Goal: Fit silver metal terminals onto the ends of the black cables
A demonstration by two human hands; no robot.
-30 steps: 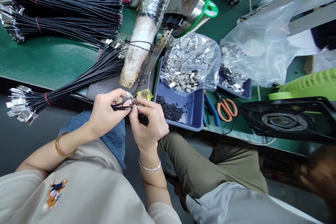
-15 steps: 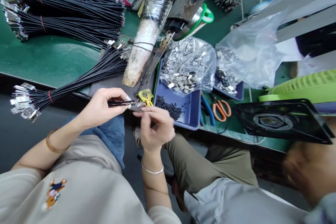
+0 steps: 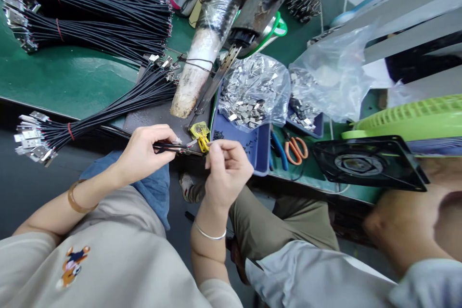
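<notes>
Between the fingers of my left hand (image 3: 146, 154) are black cables (image 3: 168, 146), their stripped ends pointing right at a yellow clip-like piece (image 3: 200, 135) on the table's edge. My right hand (image 3: 229, 171) is pinched closed just right of that piece; whatever its fingertips hold is too small to make out. A bundle of black cables (image 3: 119, 103) with metal connectors and a red tie lies behind my left hand. Beyond my right hand is a blue tray (image 3: 260, 147) with small black pieces and a plastic bag of metal connector shells (image 3: 249, 115).
A foil-wrapped duct (image 3: 195, 67) and a dark metal tube (image 3: 260, 14) come down over the bench. More cable bundles (image 3: 101, 14) lie back left. Orange-handled scissors (image 3: 296, 150), pliers (image 3: 278, 149) and a black fan (image 3: 361, 163) are at right, near a co-worker's arm (image 3: 404, 226).
My right hand has moved right, away from my left hand and the cable ends, uncovering more of the yellow piece. The co-worker's arm has shifted left. The view has turned slightly.
</notes>
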